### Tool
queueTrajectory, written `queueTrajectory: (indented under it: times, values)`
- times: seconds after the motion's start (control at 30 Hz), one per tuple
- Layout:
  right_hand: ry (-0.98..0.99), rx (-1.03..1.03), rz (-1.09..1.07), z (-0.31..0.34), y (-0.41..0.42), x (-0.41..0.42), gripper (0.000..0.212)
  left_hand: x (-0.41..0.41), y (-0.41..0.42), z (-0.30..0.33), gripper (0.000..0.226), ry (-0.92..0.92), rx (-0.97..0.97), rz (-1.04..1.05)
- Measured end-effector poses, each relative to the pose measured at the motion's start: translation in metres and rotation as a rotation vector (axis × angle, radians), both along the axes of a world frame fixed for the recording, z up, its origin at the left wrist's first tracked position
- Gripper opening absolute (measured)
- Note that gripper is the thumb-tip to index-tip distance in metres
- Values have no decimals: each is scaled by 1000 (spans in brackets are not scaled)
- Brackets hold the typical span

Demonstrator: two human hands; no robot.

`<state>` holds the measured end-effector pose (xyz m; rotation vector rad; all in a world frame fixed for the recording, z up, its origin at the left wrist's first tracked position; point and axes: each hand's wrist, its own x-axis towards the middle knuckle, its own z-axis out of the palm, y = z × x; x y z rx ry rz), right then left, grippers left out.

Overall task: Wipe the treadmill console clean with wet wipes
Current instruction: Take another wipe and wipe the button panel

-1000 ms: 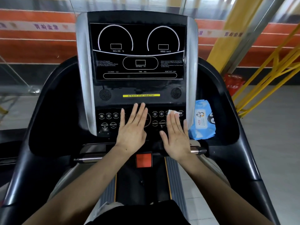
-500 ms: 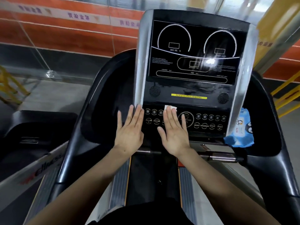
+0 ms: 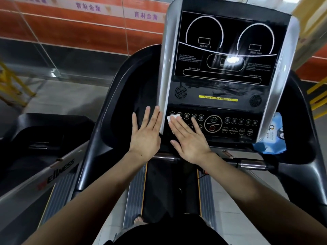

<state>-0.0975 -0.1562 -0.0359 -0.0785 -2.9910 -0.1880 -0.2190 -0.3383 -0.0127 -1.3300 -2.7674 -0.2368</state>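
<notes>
The treadmill console (image 3: 223,50) fills the upper right, a black display between silver side strips, with a row of round buttons (image 3: 233,124) below it. My right hand (image 3: 190,138) lies flat on the left end of the button panel, pressing a white wet wipe (image 3: 171,118) whose corner shows past the fingertips. My left hand (image 3: 146,133) is flat with fingers spread, beside the console's left silver strip, over the black side tray; it holds nothing.
A blue pack of wet wipes (image 3: 273,138) sits in the right side tray. A steel handlebar (image 3: 251,164) runs below the console. A second treadmill (image 3: 44,156) stands to the left. Yellow railings (image 3: 316,96) are at the far right.
Both hands have slid left along the button panel, the right hand carrying the wipe from the right buttons to the left end. The left hand has moved off the panel. The camera has turned left.
</notes>
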Motion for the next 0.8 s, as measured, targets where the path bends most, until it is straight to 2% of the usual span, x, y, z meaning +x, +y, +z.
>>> queueTrajectory:
  times: [0.2, 0.5, 0.8]
  values:
    - [26, 6, -49, 2, 43, 42, 67, 32, 33, -5, 83, 53, 33, -54]
    - [58, -9, -152, 0, 135, 120, 66, 105, 132, -10, 85, 11, 57, -165]
    - [104, -84, -310, -10, 197, 172, 69, 162, 193, -8, 79, 14, 20, -171]
